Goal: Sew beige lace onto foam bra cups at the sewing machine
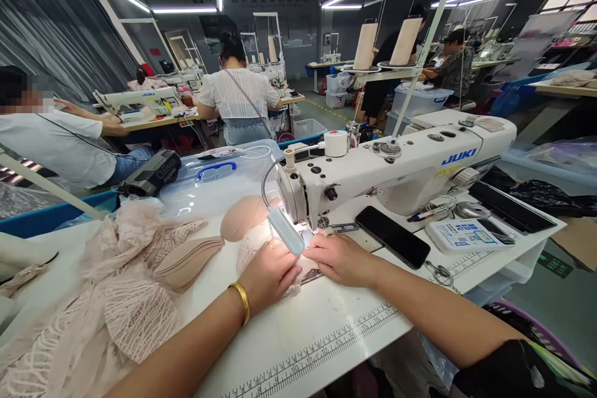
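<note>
A beige lace bra piece [249, 247] lies under the head of a white sewing machine [354, 174]. My left hand [268, 270] has its fingers closed on the cloth's near left side, a gold bangle on the wrist. Close to the needle area, my right hand [342, 259] pinches the right side of the same piece. A grey lamp head [285, 231] on a bendy neck lights the spot and partly covers the fingertips and the needle. Behind the lace rests a smooth beige bra cup [245, 216].
Lace pieces [140, 317] and stacked cups [189, 261] lie on the left. To the right are a black phone [392, 236] and a white box [466, 235]. A clear plastic bin lid [219, 177] sits behind. Other people work at machines further back.
</note>
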{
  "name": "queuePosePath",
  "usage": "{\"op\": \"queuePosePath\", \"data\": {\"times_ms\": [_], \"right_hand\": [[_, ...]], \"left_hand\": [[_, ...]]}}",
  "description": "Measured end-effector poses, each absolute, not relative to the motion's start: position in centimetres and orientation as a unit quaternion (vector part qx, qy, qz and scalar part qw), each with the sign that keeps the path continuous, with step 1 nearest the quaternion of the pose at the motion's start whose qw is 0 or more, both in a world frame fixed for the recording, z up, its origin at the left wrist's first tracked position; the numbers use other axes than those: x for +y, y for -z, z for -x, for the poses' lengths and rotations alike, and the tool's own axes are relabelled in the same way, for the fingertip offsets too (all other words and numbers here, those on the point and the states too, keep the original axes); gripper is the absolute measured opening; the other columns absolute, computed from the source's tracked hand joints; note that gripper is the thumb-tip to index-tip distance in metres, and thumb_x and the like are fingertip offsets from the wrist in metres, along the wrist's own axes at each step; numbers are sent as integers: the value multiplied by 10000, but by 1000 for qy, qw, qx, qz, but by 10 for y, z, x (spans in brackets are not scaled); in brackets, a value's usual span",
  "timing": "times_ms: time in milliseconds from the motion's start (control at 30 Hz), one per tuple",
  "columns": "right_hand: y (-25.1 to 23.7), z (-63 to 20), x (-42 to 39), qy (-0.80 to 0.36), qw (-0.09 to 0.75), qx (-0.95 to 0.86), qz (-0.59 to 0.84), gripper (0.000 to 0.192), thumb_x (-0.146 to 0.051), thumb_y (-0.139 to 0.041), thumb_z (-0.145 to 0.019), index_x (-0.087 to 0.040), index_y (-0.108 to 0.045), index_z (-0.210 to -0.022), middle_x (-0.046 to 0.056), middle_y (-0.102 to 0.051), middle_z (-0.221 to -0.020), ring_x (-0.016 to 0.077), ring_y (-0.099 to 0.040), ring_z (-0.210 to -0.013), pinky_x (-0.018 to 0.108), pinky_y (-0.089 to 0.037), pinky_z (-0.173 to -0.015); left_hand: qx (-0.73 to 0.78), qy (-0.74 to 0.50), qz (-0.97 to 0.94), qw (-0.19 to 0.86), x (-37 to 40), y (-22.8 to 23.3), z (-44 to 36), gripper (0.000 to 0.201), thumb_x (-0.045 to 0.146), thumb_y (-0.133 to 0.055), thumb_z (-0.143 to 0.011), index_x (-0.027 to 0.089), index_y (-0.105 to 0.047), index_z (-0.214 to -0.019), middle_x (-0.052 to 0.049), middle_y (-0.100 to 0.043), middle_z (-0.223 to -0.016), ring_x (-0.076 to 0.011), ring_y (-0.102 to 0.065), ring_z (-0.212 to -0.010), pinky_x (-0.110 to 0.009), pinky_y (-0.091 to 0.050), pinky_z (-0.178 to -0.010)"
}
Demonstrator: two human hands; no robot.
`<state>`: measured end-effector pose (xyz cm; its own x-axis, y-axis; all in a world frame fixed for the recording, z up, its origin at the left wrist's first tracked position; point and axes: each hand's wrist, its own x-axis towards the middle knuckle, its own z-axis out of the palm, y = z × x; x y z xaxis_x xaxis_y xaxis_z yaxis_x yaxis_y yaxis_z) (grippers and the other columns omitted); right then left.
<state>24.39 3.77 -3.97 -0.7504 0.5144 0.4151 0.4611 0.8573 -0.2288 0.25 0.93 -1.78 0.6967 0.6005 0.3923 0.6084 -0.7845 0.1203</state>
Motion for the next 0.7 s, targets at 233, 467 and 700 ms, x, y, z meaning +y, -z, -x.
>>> {"op": "queuePosePath", "data": {"times_ms": [233,467,700], "right_hand": [[38,-241,40,-48,235,-928,286,250,-27,-528,-831,-176,-659,-982,19,-537,-822,166,-369,-694,286,-296,-636],[39,-242,38,-45,234,-929,283,271,-5,-538,-792,-188,-676,-937,21,-534,-838,165,-352,-713,275,-249,-612],[41,-241,37,-51,232,-926,293,292,-5,-538,-797,-203,-668,-967,23,-532,-842,173,-355,-718,279,-247,-617]], "left_hand": [[-313,216,925,-3,25,11,-2,208,215,-489,-975,207,-697,-972,-90,-730,-989,-256,-640,-859,-401,-514,-776],[-303,218,928,-28,27,8,-2,223,208,-480,-985,192,-697,-936,-77,-732,-943,-241,-629,-851,-383,-499,-806],[-308,205,929,-28,29,10,-1,223,205,-476,-984,190,-678,-890,-82,-720,-933,-240,-612,-840,-372,-465,-789]]}}
